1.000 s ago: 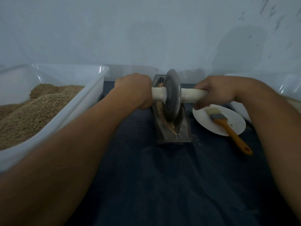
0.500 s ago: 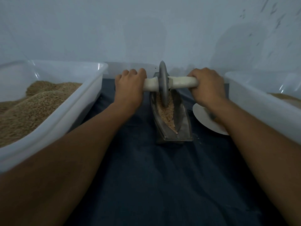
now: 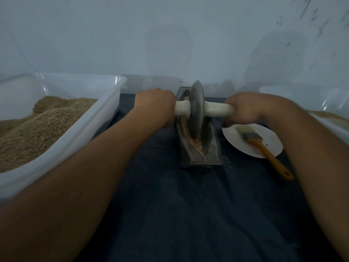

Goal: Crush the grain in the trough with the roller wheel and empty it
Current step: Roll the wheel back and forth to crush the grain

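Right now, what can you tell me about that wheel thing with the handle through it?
The roller wheel is a thin grey disc, metal by its look, standing upright on edge, with a pale, wooden-looking bar handle through its centre. The left hand grips one end and the right hand the other. Its lower rim sits in the narrow dark trough, among brownish crushed grain, on the dark cloth.

Ends of the white handle point(image 3: 217, 110) buried inside the left hand point(image 3: 155, 106) and right hand point(image 3: 245, 108). Far part of the trough point(image 3: 198, 148) and its grain point(image 3: 196, 143) masked by the roller wheel point(image 3: 196, 108). Left bin point(image 3: 66, 140) and right bin point(image 3: 302, 95) cut by the frame edges. Small dark speck on the plate point(image 3: 238, 140) beside the brush point(image 3: 264, 148), possibly debris.
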The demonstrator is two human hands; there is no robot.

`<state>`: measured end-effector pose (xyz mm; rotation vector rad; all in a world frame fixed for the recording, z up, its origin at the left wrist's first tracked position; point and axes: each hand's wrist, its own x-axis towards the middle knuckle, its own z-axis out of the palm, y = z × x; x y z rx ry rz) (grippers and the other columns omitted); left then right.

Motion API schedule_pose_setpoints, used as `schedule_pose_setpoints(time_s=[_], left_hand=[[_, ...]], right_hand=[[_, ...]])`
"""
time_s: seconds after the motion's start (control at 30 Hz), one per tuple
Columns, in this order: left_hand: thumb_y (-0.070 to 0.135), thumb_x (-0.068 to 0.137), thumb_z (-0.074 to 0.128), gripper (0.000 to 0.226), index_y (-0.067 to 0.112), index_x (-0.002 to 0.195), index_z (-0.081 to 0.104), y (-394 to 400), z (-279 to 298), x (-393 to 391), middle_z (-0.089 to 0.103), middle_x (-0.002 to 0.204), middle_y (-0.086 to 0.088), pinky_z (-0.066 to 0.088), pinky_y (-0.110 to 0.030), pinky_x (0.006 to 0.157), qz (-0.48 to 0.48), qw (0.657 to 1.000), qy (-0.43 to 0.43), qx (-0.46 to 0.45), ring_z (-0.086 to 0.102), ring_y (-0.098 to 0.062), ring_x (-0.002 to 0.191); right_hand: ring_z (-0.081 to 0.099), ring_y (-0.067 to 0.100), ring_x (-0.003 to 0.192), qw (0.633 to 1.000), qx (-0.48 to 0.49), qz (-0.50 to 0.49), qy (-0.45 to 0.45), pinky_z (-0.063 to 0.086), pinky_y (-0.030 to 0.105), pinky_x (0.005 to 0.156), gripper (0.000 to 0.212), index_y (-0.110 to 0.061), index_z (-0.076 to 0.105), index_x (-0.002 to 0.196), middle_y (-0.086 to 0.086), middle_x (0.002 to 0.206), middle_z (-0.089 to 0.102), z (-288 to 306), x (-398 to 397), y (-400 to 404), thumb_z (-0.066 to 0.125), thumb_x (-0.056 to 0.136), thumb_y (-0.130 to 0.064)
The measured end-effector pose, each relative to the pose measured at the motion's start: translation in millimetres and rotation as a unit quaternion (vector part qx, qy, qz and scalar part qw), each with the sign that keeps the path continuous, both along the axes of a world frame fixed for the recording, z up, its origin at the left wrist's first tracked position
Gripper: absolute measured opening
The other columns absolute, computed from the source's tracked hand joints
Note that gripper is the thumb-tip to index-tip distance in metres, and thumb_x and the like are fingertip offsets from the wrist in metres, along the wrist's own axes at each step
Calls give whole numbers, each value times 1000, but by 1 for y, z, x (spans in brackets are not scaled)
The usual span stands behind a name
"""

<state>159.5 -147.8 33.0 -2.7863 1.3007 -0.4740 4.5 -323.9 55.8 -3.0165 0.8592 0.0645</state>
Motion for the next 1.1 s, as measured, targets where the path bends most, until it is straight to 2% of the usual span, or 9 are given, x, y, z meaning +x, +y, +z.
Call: schedule_pose_setpoints(time_s=[0.13,0.3,0.37,0.47,0.57,0.73,0.87,0.93,1.1], left_hand=[[33,76,78,49,11,115,59,2,13,-12,43,76,-1,47,-38,69,-6,997,25,70,49,-23,76],[39,76,81,57,6,118,60,4,25,-22,39,68,0,42,-34,70,-17,986,59,153,44,-16,60],[37,76,80,54,7,117,61,4,24,-22,39,68,1,42,-33,70,-16,987,63,150,39,-13,56],[35,77,79,51,8,117,61,3,22,-20,41,69,1,48,-35,72,-10,991,46,127,46,-16,63],[32,78,75,44,11,114,61,1,16,-17,40,71,0,50,-38,71,-14,996,1,83,50,-22,74],[33,83,69,33,17,112,60,0,4,-5,61,95,-5,43,-35,65,-10,999,-27,37,53,-22,79],[32,85,67,25,22,105,57,-2,-9,5,64,98,-3,38,-33,64,-22,997,-62,-33,62,-24,86],[30,84,67,24,23,98,50,-3,-16,11,62,95,-3,36,-32,65,-46,992,-95,-74,62,-25,85],[25,77,74,37,21,105,50,-4,-29,25,55,99,-8,34,-37,70,-85,981,-91,-149,54,-29,90]], right_hand=[[66,6,63,995,56,-14,80,40,27,59,23,-26,70,84,-12,62,70,7,-4,5,80,77,-46],[69,-1,61,986,117,-13,122,45,26,63,27,-19,72,91,-16,66,72,13,-5,8,82,76,-39],[70,0,63,984,126,-8,124,46,27,65,27,-18,73,92,-14,68,73,13,-5,9,82,76,-38],[68,0,59,989,104,1,105,44,26,61,24,-21,71,94,-14,65,72,8,-5,8,80,78,-37],[64,6,64,997,49,19,57,39,27,57,19,-29,62,90,-9,69,70,-1,-1,7,78,79,-33],[51,20,86,995,-47,38,-79,37,31,66,38,-27,56,107,-4,96,53,-17,11,-3,78,76,-26],[46,21,86,966,-72,50,-244,30,32,65,40,-23,49,93,-1,94,44,-35,19,-12,82,70,-21],[40,18,84,946,-83,62,-307,27,32,65,38,-20,53,92,-1,92,43,-42,21,-15,84,69,-21],[47,24,88,906,-118,148,-379,30,31,69,30,-14,61,92,4,92,53,-47,21,-16,81,69,-14]])
